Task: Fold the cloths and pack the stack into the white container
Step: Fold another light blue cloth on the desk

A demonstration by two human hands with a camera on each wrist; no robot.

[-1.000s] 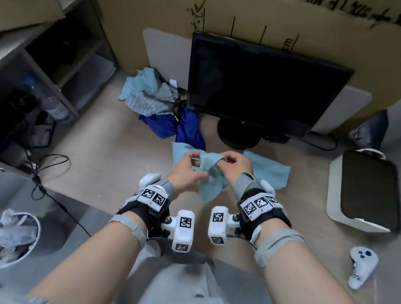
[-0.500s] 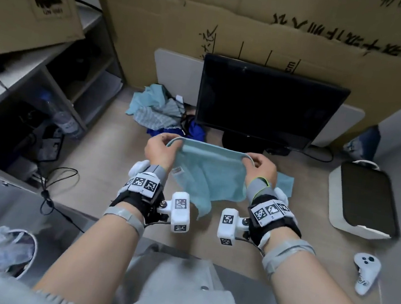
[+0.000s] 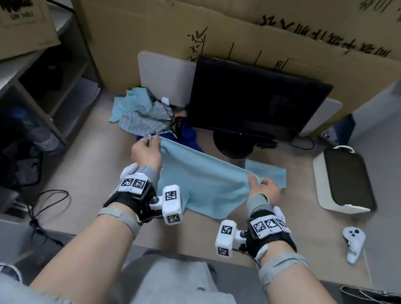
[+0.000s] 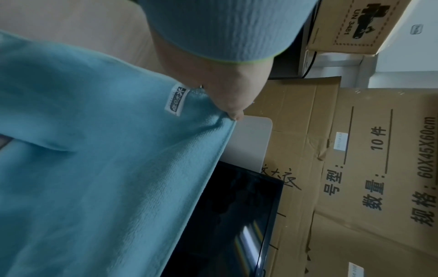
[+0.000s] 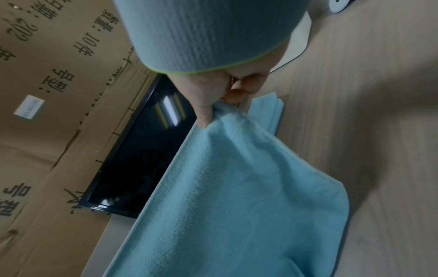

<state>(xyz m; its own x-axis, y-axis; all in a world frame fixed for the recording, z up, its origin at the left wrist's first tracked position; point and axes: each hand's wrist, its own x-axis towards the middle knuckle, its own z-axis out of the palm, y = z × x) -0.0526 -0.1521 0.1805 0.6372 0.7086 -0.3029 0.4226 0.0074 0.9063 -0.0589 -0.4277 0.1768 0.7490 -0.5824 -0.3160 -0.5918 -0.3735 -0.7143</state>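
Fingers of left hand point(image 3: 146, 152) pinching one top corner of the blue cloth point(image 3: 205, 183) | right hand point(image 3: 264, 188) pinching the other | cloth stretched between, hanging over the desk point(image 3: 86, 162)

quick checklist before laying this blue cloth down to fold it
1. Left hand pinches one top corner of the light blue cloth: ok.
2. Right hand pinches the other top corner: ok.
3. Top edge stretched between the hands, no bunching: ok.
4. Lower edge hanging even: not ok, one bottom corner droops lower.
5. Folded blue cloth lies flat on the desk as a base: ok.
6. White container free to receive the stack: cannot tell, a dark surface covers its top.
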